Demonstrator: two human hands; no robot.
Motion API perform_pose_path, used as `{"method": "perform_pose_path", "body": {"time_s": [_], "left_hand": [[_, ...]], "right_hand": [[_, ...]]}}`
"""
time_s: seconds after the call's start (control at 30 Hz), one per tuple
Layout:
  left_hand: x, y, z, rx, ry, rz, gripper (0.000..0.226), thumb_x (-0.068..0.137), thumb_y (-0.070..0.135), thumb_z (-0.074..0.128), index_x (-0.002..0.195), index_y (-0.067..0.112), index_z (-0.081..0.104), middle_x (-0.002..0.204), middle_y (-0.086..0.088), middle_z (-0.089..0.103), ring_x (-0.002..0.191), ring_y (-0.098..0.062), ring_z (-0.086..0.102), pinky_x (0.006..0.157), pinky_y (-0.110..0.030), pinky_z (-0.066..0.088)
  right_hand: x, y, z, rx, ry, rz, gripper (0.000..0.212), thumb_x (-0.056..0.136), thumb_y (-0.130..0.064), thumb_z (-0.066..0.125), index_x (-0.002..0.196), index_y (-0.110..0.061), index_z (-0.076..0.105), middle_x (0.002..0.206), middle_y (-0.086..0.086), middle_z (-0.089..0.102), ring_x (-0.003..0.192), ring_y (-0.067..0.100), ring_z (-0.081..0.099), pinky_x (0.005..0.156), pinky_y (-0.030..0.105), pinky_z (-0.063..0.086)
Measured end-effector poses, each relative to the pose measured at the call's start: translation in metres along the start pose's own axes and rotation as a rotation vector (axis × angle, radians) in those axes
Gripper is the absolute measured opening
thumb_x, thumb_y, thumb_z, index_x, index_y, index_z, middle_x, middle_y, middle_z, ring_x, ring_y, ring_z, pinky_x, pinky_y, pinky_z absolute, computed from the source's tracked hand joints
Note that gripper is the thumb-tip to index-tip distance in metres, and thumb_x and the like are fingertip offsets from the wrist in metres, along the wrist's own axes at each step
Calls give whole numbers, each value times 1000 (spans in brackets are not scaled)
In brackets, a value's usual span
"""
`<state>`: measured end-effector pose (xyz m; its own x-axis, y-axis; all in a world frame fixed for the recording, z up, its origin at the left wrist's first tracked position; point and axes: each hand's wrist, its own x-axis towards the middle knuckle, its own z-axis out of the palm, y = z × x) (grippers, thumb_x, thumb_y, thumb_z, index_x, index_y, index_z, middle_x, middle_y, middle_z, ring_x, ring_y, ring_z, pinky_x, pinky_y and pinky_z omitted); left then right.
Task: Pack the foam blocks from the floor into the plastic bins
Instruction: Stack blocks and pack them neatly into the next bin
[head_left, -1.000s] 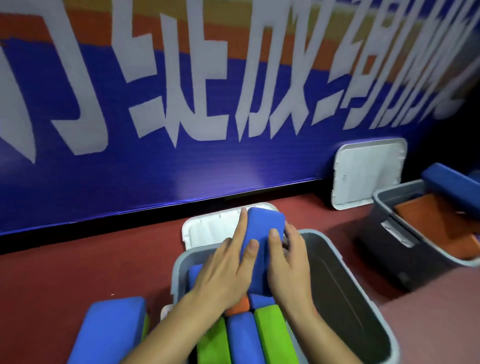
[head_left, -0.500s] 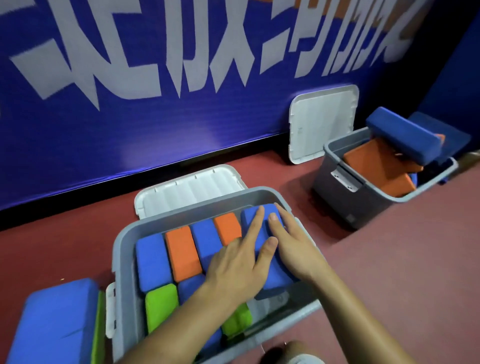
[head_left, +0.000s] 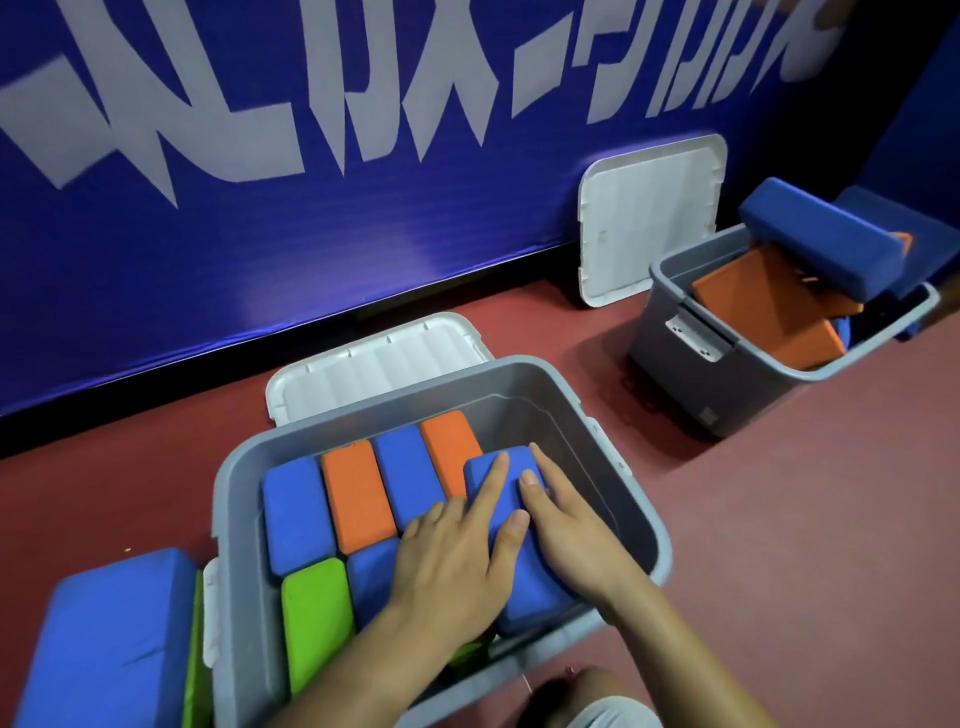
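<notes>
Both hands lie flat with straight fingers on a blue block (head_left: 530, 592). The left hand (head_left: 452, 561) presses on its left side, with the thumb on top of the block. The right hand (head_left: 566, 535) presses on its right side. No finger curls round the block.

The blue block sits in the right part of the near grey bin (head_left: 519, 389), on top of other blocks. It tilts a little. Beside it in the bin stand more blocks in rows: a far blue one (head_left: 296, 514), an orange one (head_left: 358, 499), another blue one (head_left: 410, 478), a second orange one (head_left: 447, 447), and a green one (head_left: 317, 618) in front.

A white lid (head_left: 374, 364) lies on the red floor (head_left: 779, 519) just behind the bin. A big blue block (head_left: 104, 634) lies on the floor to the left, touching the bin.

Far to the right is a second grey bin (head_left: 727, 374) with orange blocks (head_left: 769, 312) inside and a long blue block (head_left: 815, 244) across its top. Another white lid (head_left: 649, 218) leans on the blue wall (head_left: 260, 234).
</notes>
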<state>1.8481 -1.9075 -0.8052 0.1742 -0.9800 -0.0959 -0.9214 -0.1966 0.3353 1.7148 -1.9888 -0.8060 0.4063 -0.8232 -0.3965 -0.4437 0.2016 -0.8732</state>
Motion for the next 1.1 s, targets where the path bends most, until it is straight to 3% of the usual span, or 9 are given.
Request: {"method": "perform_pose_path", "body": {"time_s": [0.07, 0.2, 0.37, 0.5, 0.6, 0.7, 0.77, 0.97, 1.1], "left_hand": [[1, -11, 19, 56, 57, -25, 70, 88, 69, -20, 154, 45, -17, 110, 2, 56, 107, -22, 52, 100, -38, 41], [2, -27, 53, 36, 104, -88, 63, 103, 60, 8, 160, 35, 20, 98, -4, 60, 97, -29, 58, 95, -52, 48], [8, -30, 76, 84, 11, -146, 63, 104, 59, 9, 153, 35, 42, 149, -18, 50, 138, -36, 48, 110, -60, 32], [9, -39, 102, 112, -93, -147, 59, 102, 56, 23, 151, 32, 45, 157, -13, 42, 141, -34, 45, 111, -59, 25], [12, -46, 114, 123, -131, -170, 64, 105, 55, 11, 150, 29, 48, 157, -10, 41, 140, -34, 47, 109, -60, 26], [13, -61, 119, 132, -133, -221, 67, 104, 60, 9, 151, 29, 46, 158, -9, 41, 143, -34, 42, 110, -62, 25], [14, -68, 121, 150, -119, -240, 66, 103, 63, 11, 151, 32, 44, 159, -10, 39, 146, -33, 34, 111, -66, 22], [15, -70, 126, 172, -78, -239, 66, 102, 62, 13, 151, 32, 44, 161, -12, 35, 149, -37, 31, 110, -73, 24], [18, -71, 126, 189, -57, -221, 65, 100, 63, 17, 151, 33, 44, 161, -11, 34, 149, -36, 30, 111, -74, 21]], "right_hand": [[4, 10, 9, -52, -12, -4, 55, 104, -56, 42, 156, -49, 27, 159, -18, 39, 144, 2, 39, 119, 26, 27], [15, 28, 21, -102, -37, 2, 54, 106, -51, 41, 158, -46, 28, 158, -14, 42, 142, 5, 42, 104, 16, 29], [32, 55, 21, -154, -83, 4, 56, 107, -47, 43, 160, -39, 26, 159, -14, 40, 138, -2, 39, 103, 12, 26], [46, 78, 31, -305, -163, 38, 60, 109, -48, 35, 162, -36, 10, 163, -5, 35, 147, 15, 38, 109, 20, 29], [55, 92, 40, -440, -186, 75, 64, 106, -57, 26, 161, -42, -4, 166, 3, 28, 148, 24, 36, 117, 38, 32], [64, 99, 47, -625, -188, -10, 65, 91, -79, 4, 148, -63, -21, 171, -7, -1, 157, 22, 11, 121, 48, 28], [66, 95, 51, -707, -195, -46, 59, 96, -73, 8, 148, -63, -19, 170, -9, -16, 158, 20, -2, 121, 50, 28], [70, 100, 60, -648, -203, -29, 59, 106, -58, 24, 144, -65, -21, 167, -6, -26, 140, 29, 46, 99, 39, 49], [70, 93, 58, -709, -217, -62, 57, 108, -52, 24, 150, -56, -15, 168, -8, -23, 146, 23, 38, 98, 36, 49]]}}
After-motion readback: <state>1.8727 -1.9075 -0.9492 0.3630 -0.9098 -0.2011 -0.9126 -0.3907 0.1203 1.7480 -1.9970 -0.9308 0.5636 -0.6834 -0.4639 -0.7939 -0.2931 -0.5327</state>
